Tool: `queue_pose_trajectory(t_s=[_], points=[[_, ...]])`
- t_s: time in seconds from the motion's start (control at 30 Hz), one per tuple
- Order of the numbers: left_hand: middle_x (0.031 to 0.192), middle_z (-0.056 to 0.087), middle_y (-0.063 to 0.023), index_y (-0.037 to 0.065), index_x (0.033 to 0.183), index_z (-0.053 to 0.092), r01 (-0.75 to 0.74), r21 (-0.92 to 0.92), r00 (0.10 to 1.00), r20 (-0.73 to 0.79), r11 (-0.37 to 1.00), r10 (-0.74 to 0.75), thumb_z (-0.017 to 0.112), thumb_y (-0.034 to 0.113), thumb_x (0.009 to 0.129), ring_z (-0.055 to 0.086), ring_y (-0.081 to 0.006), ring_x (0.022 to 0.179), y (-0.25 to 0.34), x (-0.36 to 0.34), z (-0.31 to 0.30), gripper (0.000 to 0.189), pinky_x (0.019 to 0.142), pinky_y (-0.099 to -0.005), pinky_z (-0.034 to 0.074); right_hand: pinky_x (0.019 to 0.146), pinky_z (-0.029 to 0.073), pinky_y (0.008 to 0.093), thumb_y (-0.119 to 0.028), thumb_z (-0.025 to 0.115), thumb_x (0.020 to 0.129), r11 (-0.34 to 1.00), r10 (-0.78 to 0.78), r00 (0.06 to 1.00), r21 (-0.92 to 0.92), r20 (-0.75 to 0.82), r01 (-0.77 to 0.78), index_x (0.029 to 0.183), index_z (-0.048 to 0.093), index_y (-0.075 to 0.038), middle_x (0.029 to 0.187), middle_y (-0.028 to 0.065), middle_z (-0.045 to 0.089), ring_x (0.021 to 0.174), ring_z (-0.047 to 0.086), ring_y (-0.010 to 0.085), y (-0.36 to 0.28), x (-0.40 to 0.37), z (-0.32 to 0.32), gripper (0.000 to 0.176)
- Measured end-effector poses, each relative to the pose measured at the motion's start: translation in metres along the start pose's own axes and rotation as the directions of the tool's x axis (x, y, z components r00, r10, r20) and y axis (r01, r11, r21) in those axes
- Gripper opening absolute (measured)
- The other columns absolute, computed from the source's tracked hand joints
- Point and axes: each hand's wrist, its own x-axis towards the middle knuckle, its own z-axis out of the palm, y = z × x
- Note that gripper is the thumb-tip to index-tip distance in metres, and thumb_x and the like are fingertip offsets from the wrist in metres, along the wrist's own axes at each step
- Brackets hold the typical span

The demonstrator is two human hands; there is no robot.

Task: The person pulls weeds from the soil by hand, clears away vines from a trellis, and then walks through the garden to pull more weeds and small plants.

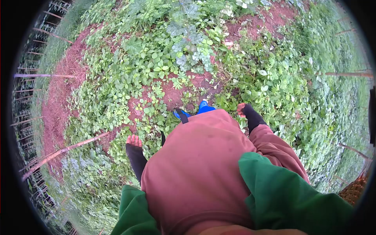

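My left hand [134, 141] hangs beside my body on the left, in a black fingerless sleeve, with its fingers stretched out and nothing in them. Low green leafy plants [150, 137] are around it. On the other side, my right hand [241, 110] hangs with fingers loosely bent and apart, also bare of any object. Its black sleeve runs up under the brownish-pink top [203, 156]. Leafy growth [270, 109] lies below and beside this hand.
Blue boots [203, 105] stand on reddish soil [172, 94] among plants. A black strap [182, 116] hangs at my front. Wooden poles [64, 150] rise at the left, another pole [348, 74] at the right. Part of a woven brown thing [353, 190] shows at lower right.
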Motion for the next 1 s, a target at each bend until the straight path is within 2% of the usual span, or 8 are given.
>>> queue_pose_trajectory(t_s=[0.23, 0.37, 0.53, 0.63, 0.67, 0.8, 0.9, 1.0], points=[[0.120, 0.050, -0.0041, 0.013, 0.125, 0.041, -0.068, -0.027, 0.997, 0.040, 0.997, 0.069, 0.052, 0.032, 0.085, 0.048, -0.0209, 0.110, 0.003, -0.002, 0.029, 0.045, 0.092, -0.0391, 0.038, 0.035, 0.039, 0.0278, -0.012, 0.059, 0.077, 0.981, -0.192, 0.966, 0.038, 0.175, 0.188, 0.095, 0.049, -0.008, 0.068, 0.0067, 0.054, 0.047, 0.051, 0.0156, -0.028, 0.023, 0.002, 0.021], [0.120, 0.051, -0.0029, 0.017, 0.120, 0.046, 0.006, -0.040, 0.995, 0.105, 0.999, -0.002, 0.049, 0.032, 0.087, 0.048, -0.0212, 0.109, 0.001, -0.003, 0.074, 0.036, 0.088, -0.0400, 0.040, 0.034, 0.039, 0.0305, -0.013, 0.054, 0.078, 0.974, -0.081, 0.994, -0.206, 0.071, 0.094, 0.078, 0.054, -0.005, 0.057, 0.0085, 0.053, 0.041, 0.051, 0.0178, -0.012, 0.043, -0.013, 0.008], [0.119, 0.050, -0.0042, 0.014, 0.119, 0.046, 0.091, 0.144, 0.976, 0.184, 0.985, -0.117, 0.051, 0.029, 0.087, 0.049, -0.0231, 0.107, -0.002, 0.004, 0.166, 0.036, 0.089, -0.0459, 0.041, 0.040, 0.043, 0.0365, -0.029, 0.048, 0.081, 0.828, -0.094, 0.989, -0.561, -0.117, 0.012, 0.063, 0.055, 0.000, 0.054, 0.0151, 0.056, 0.045, 0.056, 0.0245, -0.037, 0.052, 0.000, 0.034], [0.113, 0.053, -0.0058, 0.011, 0.121, 0.044, 0.138, 0.352, 0.949, 0.219, 0.926, -0.225, 0.054, 0.028, 0.085, 0.049, -0.0244, 0.106, -0.012, 0.018, 0.239, 0.041, 0.088, -0.0460, 0.042, 0.054, 0.046, 0.0410, -0.039, 0.044, 0.082, 0.546, -0.505, 0.862, -0.789, -0.042, 0.281, 0.067, 0.057, 0.002, 0.063, 0.0185, 0.060, 0.059, 0.059, 0.0323, -0.010, 0.119, -0.003, 0.046], [0.110, 0.054, -0.0061, 0.011, 0.120, 0.045, 0.157, 0.420, 0.936, 0.225, 0.894, -0.270, 0.055, 0.028, 0.085, 0.049, -0.0244, 0.105, -0.019, 0.029, 0.262, 0.041, 0.086, -0.0457, 0.043, 0.069, 0.045, 0.0432, -0.050, 0.041, 0.082, 0.502, -0.491, 0.867, -0.840, -0.082, 0.204, 0.076, 0.060, 0.002, 0.076, 0.0210, 0.061, 0.078, 0.059, 0.0377, -0.015, 0.133, 0.006, 0.055], [0.115, 0.050, -0.0099, 0.009, 0.121, 0.044, 0.101, 0.712, 0.872, 0.273, 0.695, -0.406, 0.053, 0.027, 0.086, 0.051, -0.0262, 0.103, -0.052, 0.060, 0.364, 0.041, 0.084, -0.0428, 0.044, 0.077, 0.043, 0.0432, -0.063, 0.040, 0.078, 0.722, -0.426, 0.878, -0.666, -0.216, 0.187, 0.093, 0.057, 0.002, 0.095, 0.0246, 0.059, 0.090, 0.056, 0.0377, -0.065, 0.149, 0.051, 0.068], [0.110, 0.052, -0.0085, 0.010, 0.121, 0.045, 0.033, 0.790, 0.820, 0.329, 0.613, -0.468, 0.054, 0.026, 0.086, 0.053, -0.0236, 0.098, -0.104, 0.120, 0.418, 0.039, 0.082, -0.0406, 0.045, 0.084, 0.042, 0.0406, -0.063, 0.045, 0.076, 0.690, -0.490, 0.805, -0.714, -0.335, 0.123, 0.104, 0.054, 0.003, 0.100, 0.0253, 0.058, 0.096, 0.055, 0.0391, -0.084, 0.233, 0.078, 0.072], [0.107, 0.055, -0.0077, 0.011, 0.119, 0.047, 0.000, 0.826, 0.806, 0.333, 0.564, -0.489, 0.055, 0.028, 0.085, 0.054, -0.0211, 0.095, -0.180, 0.201, 0.452, 0.039, 0.080, -0.0378, 0.046, 0.098, 0.031, 0.0446, -0.066, 0.052, 0.071, 0.698, -0.354, 0.883, -0.715, -0.308, 0.031, 0.128, 0.035, 0.001, 0.127, 0.0242, 0.040, 0.120, 0.036, 0.0385, -0.152, 0.287, 0.089, 0.090]])
